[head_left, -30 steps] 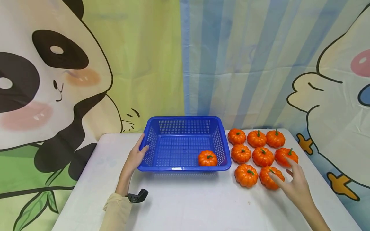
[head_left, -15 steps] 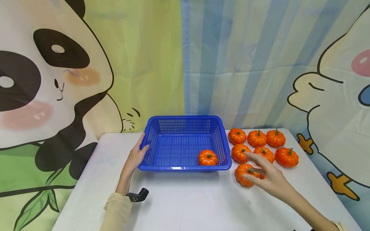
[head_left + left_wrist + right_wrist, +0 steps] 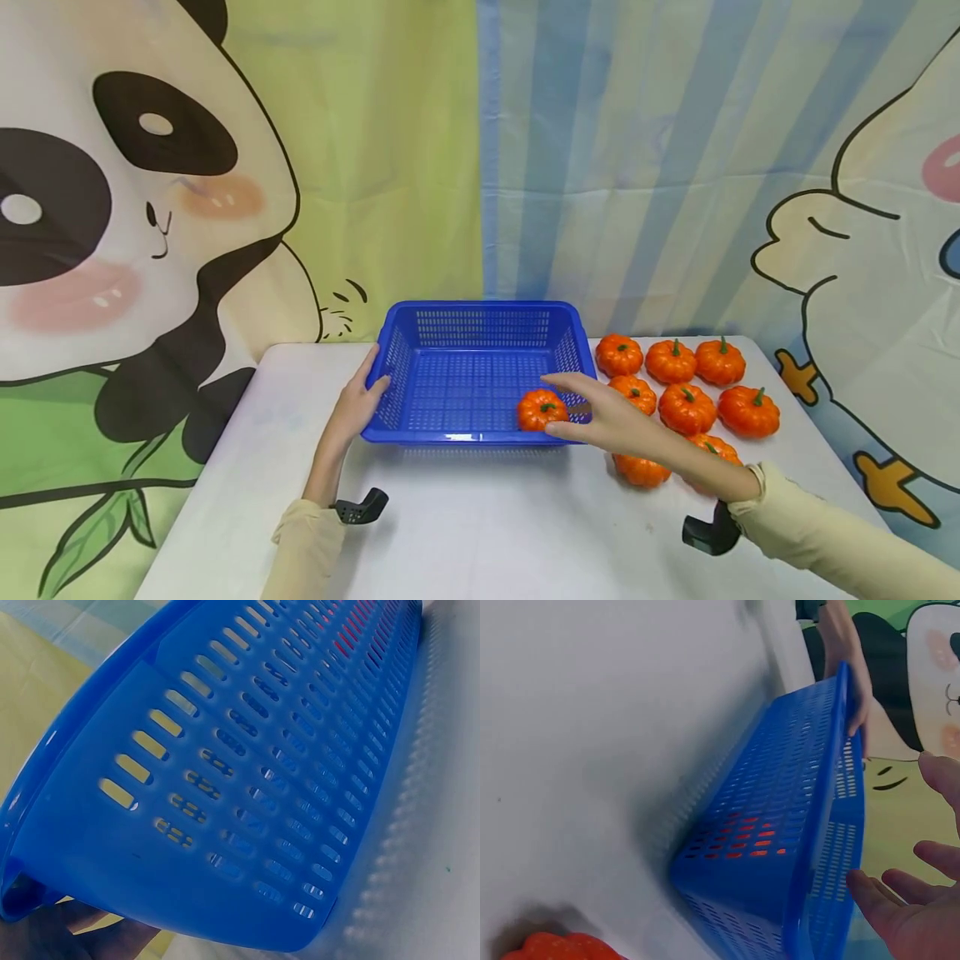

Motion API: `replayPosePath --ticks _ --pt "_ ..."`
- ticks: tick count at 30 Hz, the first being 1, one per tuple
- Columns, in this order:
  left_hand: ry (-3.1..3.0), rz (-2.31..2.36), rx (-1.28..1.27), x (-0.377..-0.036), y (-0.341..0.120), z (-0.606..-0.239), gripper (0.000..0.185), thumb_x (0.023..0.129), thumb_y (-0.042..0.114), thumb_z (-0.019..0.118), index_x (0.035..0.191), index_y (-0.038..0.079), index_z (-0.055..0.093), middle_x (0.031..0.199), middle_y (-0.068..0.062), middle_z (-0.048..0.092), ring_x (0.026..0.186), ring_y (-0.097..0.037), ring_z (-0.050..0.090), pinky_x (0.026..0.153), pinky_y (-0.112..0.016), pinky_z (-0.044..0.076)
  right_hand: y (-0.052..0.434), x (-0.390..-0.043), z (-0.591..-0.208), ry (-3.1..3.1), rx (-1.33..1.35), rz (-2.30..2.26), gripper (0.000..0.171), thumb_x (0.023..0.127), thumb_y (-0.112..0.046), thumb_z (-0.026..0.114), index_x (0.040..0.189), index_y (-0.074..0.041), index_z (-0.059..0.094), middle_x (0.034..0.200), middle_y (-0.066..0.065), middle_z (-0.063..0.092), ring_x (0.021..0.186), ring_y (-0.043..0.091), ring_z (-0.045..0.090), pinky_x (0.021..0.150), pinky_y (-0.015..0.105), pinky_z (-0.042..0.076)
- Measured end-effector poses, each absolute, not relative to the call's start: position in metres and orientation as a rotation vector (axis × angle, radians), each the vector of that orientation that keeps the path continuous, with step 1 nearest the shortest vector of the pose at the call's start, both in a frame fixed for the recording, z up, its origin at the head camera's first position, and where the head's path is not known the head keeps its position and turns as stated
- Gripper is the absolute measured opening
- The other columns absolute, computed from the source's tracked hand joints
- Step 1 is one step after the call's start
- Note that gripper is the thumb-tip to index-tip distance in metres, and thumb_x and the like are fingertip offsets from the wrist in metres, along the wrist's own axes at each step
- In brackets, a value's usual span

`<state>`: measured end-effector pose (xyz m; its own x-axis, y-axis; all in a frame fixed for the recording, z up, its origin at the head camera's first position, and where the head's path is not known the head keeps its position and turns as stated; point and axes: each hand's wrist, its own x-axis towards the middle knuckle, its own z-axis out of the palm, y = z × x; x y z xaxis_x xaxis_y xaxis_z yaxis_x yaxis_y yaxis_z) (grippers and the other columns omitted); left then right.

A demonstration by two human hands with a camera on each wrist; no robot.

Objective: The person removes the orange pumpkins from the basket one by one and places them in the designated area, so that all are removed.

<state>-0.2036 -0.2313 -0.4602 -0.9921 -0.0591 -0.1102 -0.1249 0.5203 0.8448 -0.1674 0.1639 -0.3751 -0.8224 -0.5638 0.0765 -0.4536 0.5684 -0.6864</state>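
A blue plastic basket [image 3: 480, 437] with slotted walls stands on the white table. One small orange pumpkin [image 3: 540, 408] with a green stem lies inside at its front right corner. My left hand [image 3: 356, 408] grips the basket's left rim, thumb over the edge; in the left wrist view, dark fingers [image 3: 120, 939] show under the rim. Over the basket's right side, my right hand [image 3: 611, 418] reaches in beside the pumpkin with thumb and fingers spread apart. Nothing is held in that right hand [image 3: 922, 915] in the right wrist view.
Several more orange pumpkins [image 3: 687, 408] sit in rows right of the basket, some partly hidden by the right forearm. A patterned curtain [image 3: 390, 167] with a panda hangs behind the table [image 3: 480, 525]. Black wrist devices [image 3: 362, 507] are worn on both arms.
My right hand has swept left from above the front right pumpkins to the basket's right side, fingers still spread. The left hand and the basket stay in place.
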Motion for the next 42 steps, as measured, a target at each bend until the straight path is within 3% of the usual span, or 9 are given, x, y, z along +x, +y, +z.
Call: replayPosePath --ticks 14,27,36,42 --pt "2.702 1.461 -0.158 -0.204 -0.233 -0.461 0.065 0.102 0.034 0.039 0.156 0.035 0.004 0.163 -0.014 0.013 0.148 -0.044 0.018 0.115 -0.065 0.020 0.142 -0.203 -0.390 2.581 -0.776 -0.844 0.066 0.088 -0.034 0.070 0.142 -0.004 0.047 0.145 0.019 0.050 0.135 0.040 0.044 0.106 0.059 0.041" --pt "2.694 1.479 -0.156 -0.203 -0.232 -0.461 0.065 0.102 0.032 0.039 0.156 0.034 0.004 0.163 -0.014 0.014 0.147 -0.044 0.021 0.115 -0.065 0.022 0.119 -0.235 -0.417 2.492 -0.723 -0.548 0.059 0.086 -0.023 0.073 0.139 -0.006 0.053 0.143 0.020 0.051 0.132 0.037 0.047 0.111 0.055 0.037" --pt "2.687 1.483 -0.157 -0.202 -0.232 -0.461 0.065 0.102 0.031 0.039 0.156 0.035 0.004 0.163 -0.015 0.015 0.146 -0.044 0.023 0.114 -0.065 0.023 0.119 -0.239 -0.421 2.469 -0.709 -0.538 0.059 0.086 -0.025 0.073 0.139 -0.010 0.054 0.140 0.016 0.055 0.126 0.030 0.051 0.110 0.052 0.039" --pt "2.694 1.481 -0.143 -0.203 -0.232 -0.461 0.065 0.102 0.032 0.039 0.157 0.033 0.004 0.163 -0.014 0.014 0.147 -0.043 0.020 0.115 -0.064 0.021 0.118 -0.239 -0.425 2.465 -0.775 -0.492 0.061 0.089 -0.028 0.069 0.143 -0.010 0.048 0.144 0.022 0.048 0.131 0.037 0.047 0.111 0.056 0.037"
